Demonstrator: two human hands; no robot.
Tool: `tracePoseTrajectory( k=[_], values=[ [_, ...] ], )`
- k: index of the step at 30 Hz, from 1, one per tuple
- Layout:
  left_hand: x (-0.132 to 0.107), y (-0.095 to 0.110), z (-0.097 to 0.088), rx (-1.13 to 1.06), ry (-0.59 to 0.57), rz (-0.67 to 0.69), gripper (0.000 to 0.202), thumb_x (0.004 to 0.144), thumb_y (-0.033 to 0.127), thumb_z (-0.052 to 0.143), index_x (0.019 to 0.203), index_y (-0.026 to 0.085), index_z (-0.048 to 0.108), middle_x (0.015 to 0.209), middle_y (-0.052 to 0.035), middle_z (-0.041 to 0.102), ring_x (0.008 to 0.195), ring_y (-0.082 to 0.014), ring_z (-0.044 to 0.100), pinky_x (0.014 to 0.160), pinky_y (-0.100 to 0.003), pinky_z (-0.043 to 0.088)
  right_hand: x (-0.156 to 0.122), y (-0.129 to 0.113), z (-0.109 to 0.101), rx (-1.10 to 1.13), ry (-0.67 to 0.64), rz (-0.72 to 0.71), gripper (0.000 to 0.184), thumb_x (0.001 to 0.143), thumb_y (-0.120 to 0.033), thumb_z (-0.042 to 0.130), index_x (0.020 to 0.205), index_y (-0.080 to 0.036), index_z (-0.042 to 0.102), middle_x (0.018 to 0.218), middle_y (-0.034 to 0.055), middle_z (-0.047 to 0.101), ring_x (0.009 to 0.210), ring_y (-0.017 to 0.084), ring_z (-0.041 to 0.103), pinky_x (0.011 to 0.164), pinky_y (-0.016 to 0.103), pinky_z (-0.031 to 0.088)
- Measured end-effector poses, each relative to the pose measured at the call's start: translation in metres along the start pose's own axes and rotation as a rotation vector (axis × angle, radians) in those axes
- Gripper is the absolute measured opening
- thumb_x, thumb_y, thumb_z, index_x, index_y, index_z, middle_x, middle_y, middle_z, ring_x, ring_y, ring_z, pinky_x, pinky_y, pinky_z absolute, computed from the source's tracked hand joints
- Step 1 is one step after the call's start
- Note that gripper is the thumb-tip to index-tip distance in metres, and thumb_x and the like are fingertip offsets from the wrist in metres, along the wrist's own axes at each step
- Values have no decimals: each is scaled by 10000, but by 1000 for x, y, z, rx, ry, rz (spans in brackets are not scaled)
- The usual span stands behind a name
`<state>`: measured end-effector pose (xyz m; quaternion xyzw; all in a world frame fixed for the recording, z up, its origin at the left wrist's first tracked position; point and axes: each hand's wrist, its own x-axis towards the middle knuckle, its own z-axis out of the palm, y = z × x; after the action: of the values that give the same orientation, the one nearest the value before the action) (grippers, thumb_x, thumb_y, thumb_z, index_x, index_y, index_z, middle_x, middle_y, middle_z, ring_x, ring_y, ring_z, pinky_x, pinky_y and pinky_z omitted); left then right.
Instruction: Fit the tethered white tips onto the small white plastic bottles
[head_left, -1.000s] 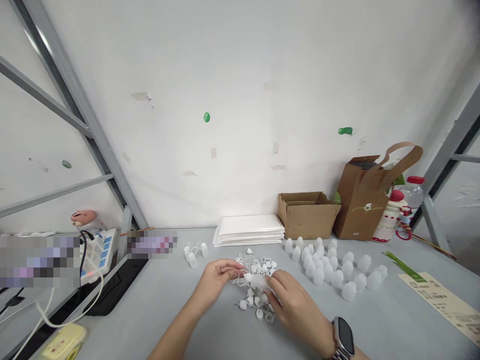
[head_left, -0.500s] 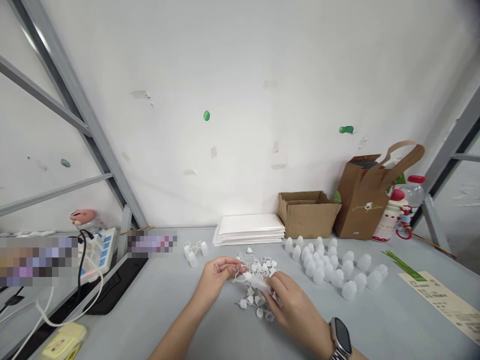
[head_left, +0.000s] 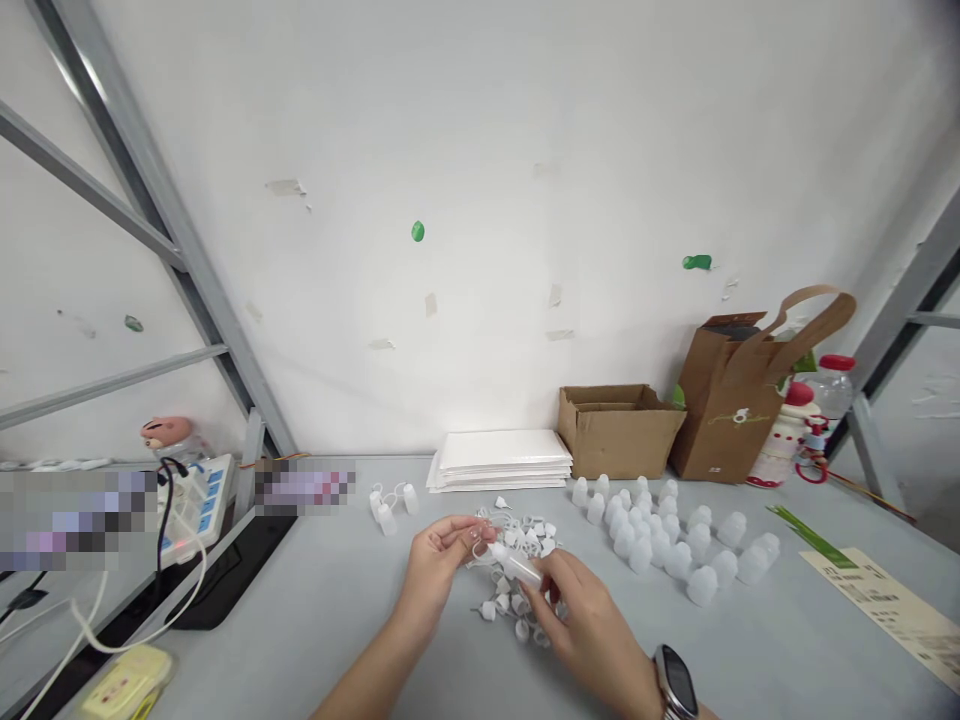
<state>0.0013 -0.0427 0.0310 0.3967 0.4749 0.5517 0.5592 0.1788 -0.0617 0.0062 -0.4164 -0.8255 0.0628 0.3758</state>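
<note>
Pale wall [head_left: 480, 200], marked with tape scraps, rose behind a grey tabletop [head_left: 300, 640]. Over a loose heap of white caps and looped cords [head_left: 534, 532], the right hand [head_left: 574, 600], fingers nearly closed, gripped one small white bottle [head_left: 521, 568], tilted with its narrow end toward the left hand [head_left: 444, 553]. The left hand's thumb and fingertips were pinched together on a thin cord loop [head_left: 477, 543]; whether it was joined to that bottle could not be told. Judging by the layout, little was done: three corded bottles [head_left: 386, 518] stood apart to the left, while a large group of plain bottles [head_left: 660, 545], with no cords visible, remained to the right, in front of a cardboard box [head_left: 621, 445].
</note>
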Motion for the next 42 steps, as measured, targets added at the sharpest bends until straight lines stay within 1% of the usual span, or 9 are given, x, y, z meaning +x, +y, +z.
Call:
tracePoseTrajectory(
  k=[7,16,22,25,28,31,34,39,42],
  values=[
    [1,-3,0,-80,-12,-16,263,603,337,711,754,126,666,797,-95,722,801,-196,649,784,-296,479,0,-2,2,8,21,27,119,849,-204,437,730,-207,428,651,6,529,584,149,531,533,251,435],
    [2,-5,0,-69,-58,-48,278,590,314,725,770,112,659,813,-111,720,787,-202,652,781,-311,486,-1,0,2,-10,9,25,150,849,-231,440,700,-208,426,642,2,534,574,142,533,522,242,440],
    [3,-3,-3,-213,-85,-84,295,686,357,652,854,115,647,915,-128,703,832,-199,652,800,-308,482,3,-3,-1,49,36,59,141,864,-251,427,730,-207,436,633,-2,533,561,134,530,529,242,446],
    [5,-2,-6,-251,-69,-80,284,680,330,666,872,122,639,947,-129,696,879,-205,642,819,-310,476,3,-3,-2,56,60,52,141,862,-268,434,736,-206,444,625,-5,531,553,132,527,521,240,442],
    [6,0,-6,-224,-86,-64,322,657,325,686,895,113,635,960,-139,690,898,-217,636,856,-332,457,2,-2,-2,59,49,58,146,862,-272,438,733,-204,446,630,-4,532,560,132,528,525,240,441],
    [4,-3,-2,-184,-201,-42,383,621,338,711,924,114,639,991,-139,679,930,-235,622,882,-350,436,2,-3,-2,59,31,87,165,861,-285,441,720,-201,449,626,-3,529,557,133,523,529,247,443],
    [1,-9,6,-98,-296,-36,404,556,289,755,911,123,654,953,-122,693,920,-250,621,860,-347,440,3,-3,-3,63,0,83,154,866,-287,433,750,-196,480,646,5,543,580,142,533,540,254,449],
    [-8,-9,16,17,-237,4,300,580,294,727,825,131,671,859,-91,713,862,-240,633,815,-332,460,4,-1,-6,86,-75,5,140,857,-292,467,917,-192,545,709,16,588,638,152,561,595,269,471],
    [-16,4,5,170,-145,114,257,611,323,694,798,149,669,878,-78,708,873,-230,627,814,-310,463,4,-1,-9,68,-106,-13,247,843,-324,498,1060,-210,526,727,9,605,669,161,578,635,284,482]
  ],
)
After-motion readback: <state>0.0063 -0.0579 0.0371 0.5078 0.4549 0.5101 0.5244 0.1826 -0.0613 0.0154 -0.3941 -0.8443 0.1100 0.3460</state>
